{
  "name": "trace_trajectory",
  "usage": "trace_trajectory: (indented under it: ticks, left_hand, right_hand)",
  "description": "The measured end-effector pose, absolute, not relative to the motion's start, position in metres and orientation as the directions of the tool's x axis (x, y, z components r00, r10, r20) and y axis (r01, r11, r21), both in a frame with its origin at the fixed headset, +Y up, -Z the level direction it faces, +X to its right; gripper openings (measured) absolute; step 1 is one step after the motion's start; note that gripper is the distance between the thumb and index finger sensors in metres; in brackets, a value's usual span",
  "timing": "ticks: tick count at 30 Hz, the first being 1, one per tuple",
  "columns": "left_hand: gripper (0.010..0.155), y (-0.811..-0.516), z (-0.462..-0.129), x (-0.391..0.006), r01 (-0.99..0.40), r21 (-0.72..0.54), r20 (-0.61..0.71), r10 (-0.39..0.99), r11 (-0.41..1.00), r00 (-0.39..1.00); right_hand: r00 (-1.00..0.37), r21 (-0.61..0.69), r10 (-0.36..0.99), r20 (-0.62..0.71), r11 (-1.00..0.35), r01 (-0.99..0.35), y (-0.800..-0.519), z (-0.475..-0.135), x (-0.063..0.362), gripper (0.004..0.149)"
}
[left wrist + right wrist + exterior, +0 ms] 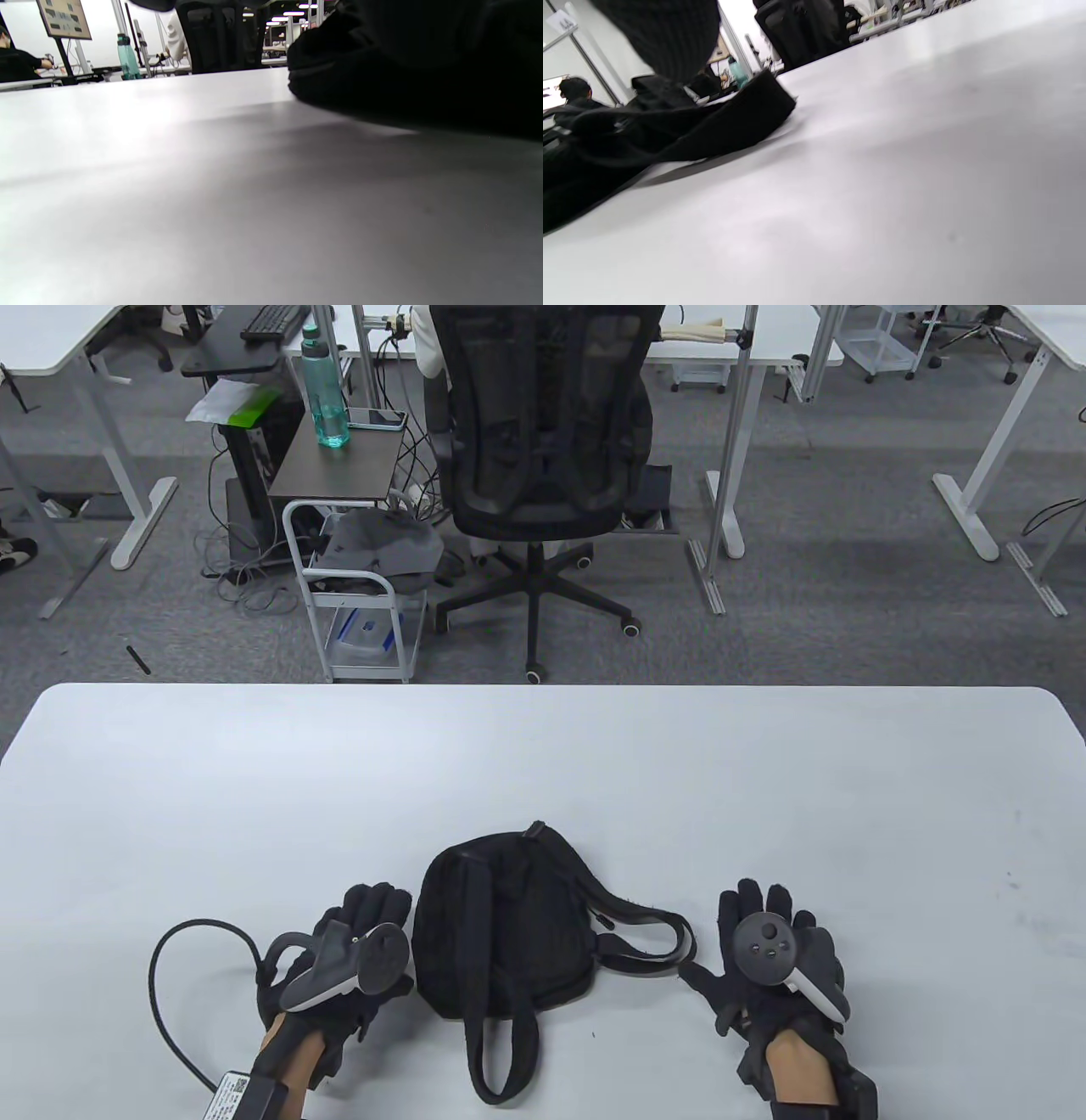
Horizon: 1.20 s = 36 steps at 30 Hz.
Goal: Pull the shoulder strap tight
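White table [254,780] spans the whole near half of the table view. Black backpack [501,925] lies flat on it near the front edge, approx centred btwn the two hands, strap side up. Long axis runs front-to-back: top w/ small grab loop [536,829] points away from the person, toward the office chair [543,458]; bottom faces the near edge.

Left shoulder strap [492,1018] runs down the pack's back along that same axis, then hangs past the bottom as a long narrow loop toward the near table edge. Right shoulder strap [645,933] bows out sideways off the pack's right flank, its far end reaching almost to the right hand's thumb; can't tell if they touch.

Left hand [339,976] rests on the table just beside the pack's left side, fingers stretched fwd, holding nothing; fingertips close to the pack edge, contact unclear. Right hand [776,959] lies flat, fingers spread wide, gripping nothing, right of the strap.

Left wrist view: dark bulk of the pack [415,63] on the tabletop, upper right. Right wrist view: strap [725,123] lying on the table at left.

Cable [170,984] loops off the left wrist.
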<state>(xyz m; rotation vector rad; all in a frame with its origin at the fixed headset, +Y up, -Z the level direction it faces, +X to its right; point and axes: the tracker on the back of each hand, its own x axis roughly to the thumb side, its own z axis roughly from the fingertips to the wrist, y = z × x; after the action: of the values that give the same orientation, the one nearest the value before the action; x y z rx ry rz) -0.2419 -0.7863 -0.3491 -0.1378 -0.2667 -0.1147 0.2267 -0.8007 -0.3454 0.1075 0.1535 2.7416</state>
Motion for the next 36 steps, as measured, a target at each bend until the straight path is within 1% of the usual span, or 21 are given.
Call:
trace_trajectory:
  ticks: [1,3,6,12,21,32,36]
  left_hand:
    - [0.100,-0.786,-0.350,-0.242,0.131,-0.110,0.271,-0.097,0.985,0.958]
    - [0.100,-0.784,-0.351,-0.244,0.122,-0.103,0.262,-0.092,0.987,0.961]
    - [0.100,-0.786,-0.355,-0.247,0.103,-0.102,0.255,-0.074,0.989,0.964]
    - [0.101,-0.794,-0.360,-0.255,0.115,-0.130,0.232,-0.082,0.985,0.969]
    - [0.100,-0.800,-0.366,-0.262,0.087,-0.151,0.222,-0.052,0.985,0.974]
    - [0.099,-0.809,-0.367,-0.250,0.176,-0.170,0.258,-0.129,0.970,0.957]
    - [0.099,-0.809,-0.366,-0.247,0.175,-0.166,0.265,-0.127,0.971,0.956]
  right_hand:
    - [-0.920,0.110,0.388,0.048,-0.918,-0.381,-0.803,-0.345,0.229,0.096]
    - [-0.933,0.156,0.360,0.018,-0.922,-0.353,-0.805,-0.345,0.230,0.096]
    - [-0.950,0.160,0.313,0.021,-0.939,-0.305,-0.807,-0.345,0.229,0.096]
    - [-0.951,0.170,0.308,0.032,-0.939,-0.299,-0.812,-0.348,0.224,0.097]
    - [-0.945,0.158,0.323,0.049,-0.937,-0.312,-0.814,-0.351,0.222,0.097]
    - [-0.938,0.144,0.340,0.070,-0.933,-0.328,-0.812,-0.350,0.220,0.095]
    - [-0.940,0.144,0.331,0.077,-0.937,-0.318,-0.812,-0.350,0.217,0.095]
